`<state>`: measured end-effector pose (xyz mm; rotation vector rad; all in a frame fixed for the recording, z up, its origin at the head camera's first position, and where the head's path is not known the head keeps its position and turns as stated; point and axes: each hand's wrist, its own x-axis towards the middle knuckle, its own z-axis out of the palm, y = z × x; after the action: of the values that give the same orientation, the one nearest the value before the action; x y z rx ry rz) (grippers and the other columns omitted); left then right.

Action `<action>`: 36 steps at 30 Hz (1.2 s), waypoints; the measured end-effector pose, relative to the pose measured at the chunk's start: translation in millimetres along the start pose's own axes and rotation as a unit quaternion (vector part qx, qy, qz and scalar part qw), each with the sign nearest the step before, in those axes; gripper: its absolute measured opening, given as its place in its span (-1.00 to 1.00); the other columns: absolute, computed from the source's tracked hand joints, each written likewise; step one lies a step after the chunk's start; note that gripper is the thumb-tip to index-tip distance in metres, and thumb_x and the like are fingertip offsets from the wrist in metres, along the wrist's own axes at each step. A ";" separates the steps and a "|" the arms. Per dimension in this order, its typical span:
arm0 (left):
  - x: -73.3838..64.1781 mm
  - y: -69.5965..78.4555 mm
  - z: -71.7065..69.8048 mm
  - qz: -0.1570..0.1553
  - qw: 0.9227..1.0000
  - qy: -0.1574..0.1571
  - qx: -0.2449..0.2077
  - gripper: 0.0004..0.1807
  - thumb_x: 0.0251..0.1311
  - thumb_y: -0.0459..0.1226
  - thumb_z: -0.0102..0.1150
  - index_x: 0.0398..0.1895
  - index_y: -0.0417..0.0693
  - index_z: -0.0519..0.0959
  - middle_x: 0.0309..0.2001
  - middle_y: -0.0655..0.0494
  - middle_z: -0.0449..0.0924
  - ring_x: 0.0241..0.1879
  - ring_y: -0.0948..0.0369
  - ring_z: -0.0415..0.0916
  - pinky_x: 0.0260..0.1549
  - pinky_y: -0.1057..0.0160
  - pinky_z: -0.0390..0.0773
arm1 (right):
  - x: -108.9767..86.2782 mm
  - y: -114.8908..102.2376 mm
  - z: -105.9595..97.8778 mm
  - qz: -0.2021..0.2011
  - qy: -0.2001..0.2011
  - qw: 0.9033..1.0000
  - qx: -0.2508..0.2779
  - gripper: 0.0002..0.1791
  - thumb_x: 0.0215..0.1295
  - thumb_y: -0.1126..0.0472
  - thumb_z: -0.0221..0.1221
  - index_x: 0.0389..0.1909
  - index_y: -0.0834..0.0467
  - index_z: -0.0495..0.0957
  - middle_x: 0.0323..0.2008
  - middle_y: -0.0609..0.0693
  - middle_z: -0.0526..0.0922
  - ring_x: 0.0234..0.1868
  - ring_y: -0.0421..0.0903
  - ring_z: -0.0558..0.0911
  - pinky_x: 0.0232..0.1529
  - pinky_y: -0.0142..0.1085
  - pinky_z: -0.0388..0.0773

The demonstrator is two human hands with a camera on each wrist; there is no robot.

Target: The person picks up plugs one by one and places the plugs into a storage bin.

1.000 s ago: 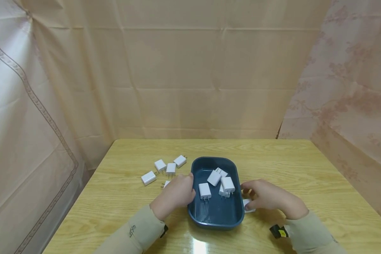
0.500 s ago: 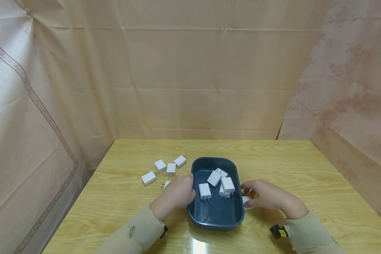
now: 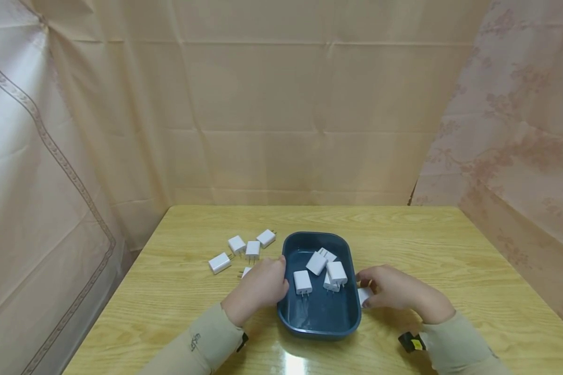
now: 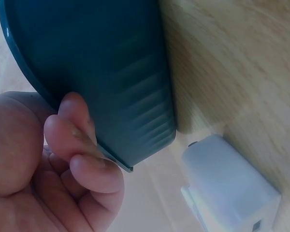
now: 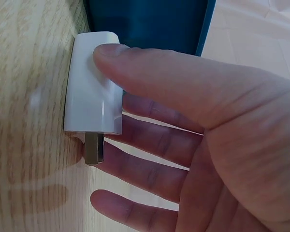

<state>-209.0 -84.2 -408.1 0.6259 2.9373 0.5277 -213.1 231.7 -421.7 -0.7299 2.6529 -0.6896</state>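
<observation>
Pinching a white charger, the right hand lays its thumb on one face, with the other fingers spread apart behind; it sits outside the dark blue bin, near three o'clock. The charger is just beside the bin wall, prongs showing in the right wrist view; whether it touches the wall I cannot tell. At nine o'clock the left hand has curled fingers clamped on the bin's rim. Inside, four chargers cluster between twelve and three, while a lone charger lies toward nine. On the wooden table, around ten o'clock from the bin, five loose chargers lie scattered, one partly hidden by the left hand. At twelve hangs a beige cloth
</observation>
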 end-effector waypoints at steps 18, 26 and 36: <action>-2.0 0.1 -0.8 0.000 1.000 -0.003 -0.013 -0.40 0.36 -0.30 0.13 0.38 -0.49 0.35 -0.58 0.09 0.42 -0.79 0.28 0.37 -0.77 0.34 0.37 | -0.9 5.4 3.9 -0.001 -0.003 1.000 -0.017 -0.56 0.02 0.34 0.50 -0.02 0.20 0.68 -0.24 -0.13 0.62 -0.29 -0.12 0.53 -0.23 -0.18 0.54; -1.6 -0.5 -0.1 0.003 1.000 0.001 -0.005 -0.40 0.35 -0.31 0.13 0.37 -0.50 0.36 -0.56 0.08 0.43 -0.78 0.28 0.36 -0.76 0.34 0.37 | -1.2 5.3 4.1 0.003 -0.002 1.000 -0.016 -0.54 0.01 0.35 0.51 0.01 0.22 0.69 -0.19 -0.11 0.62 -0.27 -0.12 0.51 -0.22 -0.18 0.53; -0.9 -1.4 1.5 0.010 1.000 0.006 0.004 -0.41 0.34 -0.30 0.15 0.35 -0.51 0.38 -0.42 -0.04 0.55 -0.75 0.28 0.38 -0.75 0.33 0.38 | -1.8 5.7 4.5 0.000 0.000 1.000 -0.018 -0.56 0.02 0.35 0.50 -0.01 0.21 0.69 -0.22 -0.13 0.61 -0.29 -0.12 0.51 -0.24 -0.20 0.52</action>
<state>-208.4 -85.3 -410.0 0.6556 2.9495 0.5236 -212.1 235.4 -428.2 -0.7399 2.6717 -0.6438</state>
